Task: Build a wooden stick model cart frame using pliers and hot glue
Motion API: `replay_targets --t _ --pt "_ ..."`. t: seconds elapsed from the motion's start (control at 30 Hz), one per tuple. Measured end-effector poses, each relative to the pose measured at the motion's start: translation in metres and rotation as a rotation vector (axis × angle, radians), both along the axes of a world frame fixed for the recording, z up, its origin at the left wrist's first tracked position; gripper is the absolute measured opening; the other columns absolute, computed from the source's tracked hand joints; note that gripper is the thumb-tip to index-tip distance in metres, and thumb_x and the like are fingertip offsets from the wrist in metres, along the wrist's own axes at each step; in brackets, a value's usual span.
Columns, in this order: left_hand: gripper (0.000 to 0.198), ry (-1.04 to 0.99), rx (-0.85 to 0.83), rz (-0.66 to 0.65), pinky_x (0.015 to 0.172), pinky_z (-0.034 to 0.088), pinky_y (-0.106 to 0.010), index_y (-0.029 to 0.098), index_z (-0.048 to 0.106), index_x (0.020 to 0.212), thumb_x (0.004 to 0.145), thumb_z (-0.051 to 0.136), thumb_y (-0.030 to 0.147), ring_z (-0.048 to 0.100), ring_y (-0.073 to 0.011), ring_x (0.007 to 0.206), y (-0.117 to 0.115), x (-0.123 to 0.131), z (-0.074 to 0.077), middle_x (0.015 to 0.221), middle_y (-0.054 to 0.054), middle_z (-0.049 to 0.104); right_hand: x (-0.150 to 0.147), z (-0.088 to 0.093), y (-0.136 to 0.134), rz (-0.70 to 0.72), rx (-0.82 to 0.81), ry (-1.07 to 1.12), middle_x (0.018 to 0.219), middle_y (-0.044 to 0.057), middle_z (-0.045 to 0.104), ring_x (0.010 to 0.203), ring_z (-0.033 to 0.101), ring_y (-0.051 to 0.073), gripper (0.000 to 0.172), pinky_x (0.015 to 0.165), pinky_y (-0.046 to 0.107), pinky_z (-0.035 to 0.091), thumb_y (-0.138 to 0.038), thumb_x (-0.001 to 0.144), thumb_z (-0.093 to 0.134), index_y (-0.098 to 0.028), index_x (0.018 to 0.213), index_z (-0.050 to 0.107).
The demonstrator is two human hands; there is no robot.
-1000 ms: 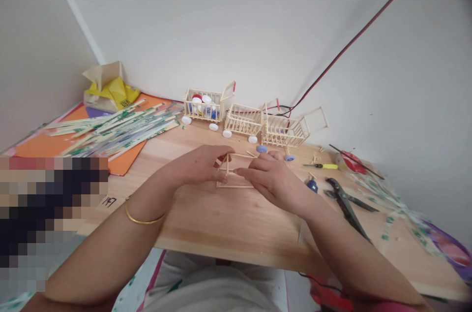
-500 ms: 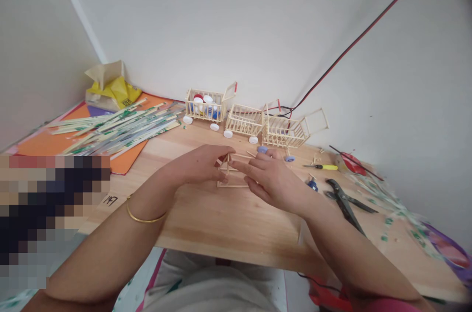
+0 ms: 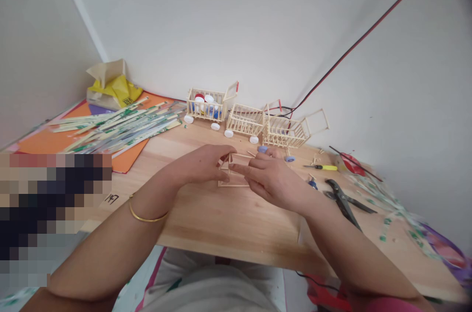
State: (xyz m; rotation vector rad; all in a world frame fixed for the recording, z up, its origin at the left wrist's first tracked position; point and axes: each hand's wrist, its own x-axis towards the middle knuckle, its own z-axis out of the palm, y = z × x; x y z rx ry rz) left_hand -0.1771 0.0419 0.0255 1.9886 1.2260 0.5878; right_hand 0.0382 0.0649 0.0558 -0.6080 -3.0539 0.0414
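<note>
A small frame of thin wooden sticks (image 3: 236,181) rests on the wooden board (image 3: 236,223) between my hands. My left hand (image 3: 201,164) pinches the frame's left upright between thumb and fingers. My right hand (image 3: 273,179) lies over the frame's right side, with its forefinger stretched along a stick and the other fingers curled. Behind the hands stand three small stick carts (image 3: 254,122) with bottle-cap wheels; the left one holds coloured caps.
A heap of chopstick wrappers and sticks (image 3: 121,127) lies on orange paper at the left, with a yellow and tan bag (image 3: 112,88) behind. At the right lie black pliers (image 3: 342,201), a yellow-handled tool (image 3: 322,167) and green scraps. A red-black cable (image 3: 354,46) runs up the wall.
My right hand has slid a little to the left over the frame, its forefinger now reaching further along the stick. The left hand keeps its hold.
</note>
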Motion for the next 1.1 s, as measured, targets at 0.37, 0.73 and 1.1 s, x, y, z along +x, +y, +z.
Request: replay_targets --t 0.37,0.73,1.1 --pt "0.041 0.021 -0.004 -0.009 0.072 0.043 -0.030 0.020 0.055 0.110 0.070 0.060 0.026 0.058 -0.0207 0.084 0.000 0.000 0.000 0.097 -0.004 0.062 -0.001 0.000 0.000 0.011 -0.006 -0.009 0.077 0.004 0.060 0.076 0.047 0.016 0.043 0.072 0.032 0.028 -0.014 0.090 0.039 -0.024 0.132 0.046" --pt "0.019 0.086 -0.052 0.060 0.062 0.040 -0.025 0.017 0.063 0.083 0.070 0.055 0.028 0.056 -0.0153 0.070 -0.007 -0.016 0.013 0.078 -0.002 0.063 0.002 -0.002 0.002 -0.005 -0.064 0.008 0.082 0.006 0.061 0.080 0.049 0.017 0.040 0.075 0.032 0.029 -0.019 0.093 0.036 -0.022 0.132 0.046" --pt "0.022 -0.230 -0.293 0.254 0.053 0.042 -0.022 0.015 0.070 0.080 0.066 0.058 0.028 0.057 -0.0129 0.056 -0.028 0.010 -0.006 0.061 0.000 0.063 0.003 0.002 0.000 0.009 -0.042 0.018 0.078 0.005 0.062 0.077 0.050 0.016 0.041 0.075 0.032 0.026 -0.017 0.092 0.038 -0.024 0.132 0.047"
